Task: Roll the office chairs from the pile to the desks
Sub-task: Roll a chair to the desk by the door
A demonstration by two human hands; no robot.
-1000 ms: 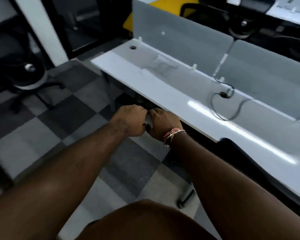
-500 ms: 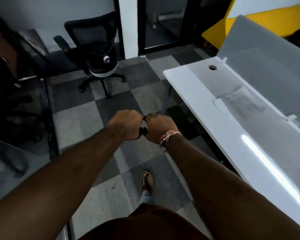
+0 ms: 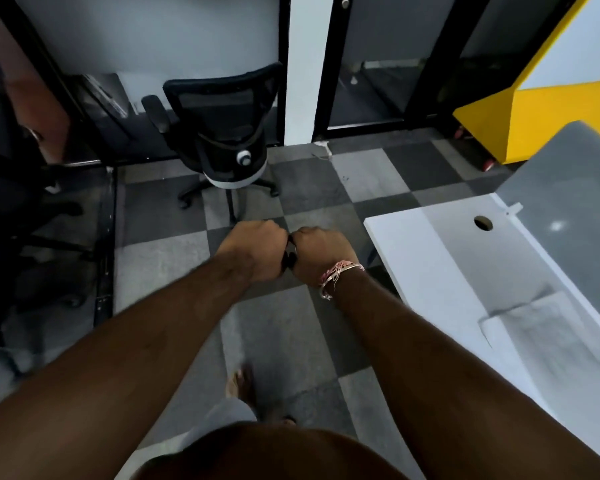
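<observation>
A black mesh office chair (image 3: 222,126) with a white lower back and a star base stands against the far wall, well ahead of my hands. More dark chairs (image 3: 11,209) crowd the left edge, blurred. The white desk (image 3: 426,271) runs along my right side. My left hand (image 3: 253,249) and my right hand (image 3: 321,254) are curled into fists, knuckles touching, out in front at mid-frame above the floor. A small dark patch shows between the fists; I cannot tell whether it is an object. Neither hand touches a chair.
A grey divider panel (image 3: 568,188) stands along the desk's far side, with a round cable hole (image 3: 483,223) near it. A white pillar (image 3: 303,71) and dark glass doors lie ahead, a yellow wall block (image 3: 551,116) at right. My sandalled foot (image 3: 239,382) treads the checkered carpet.
The view has swung left, away from the desk and toward the far wall. The mesh chair has come closer and more central. My fists have stayed pressed together.
</observation>
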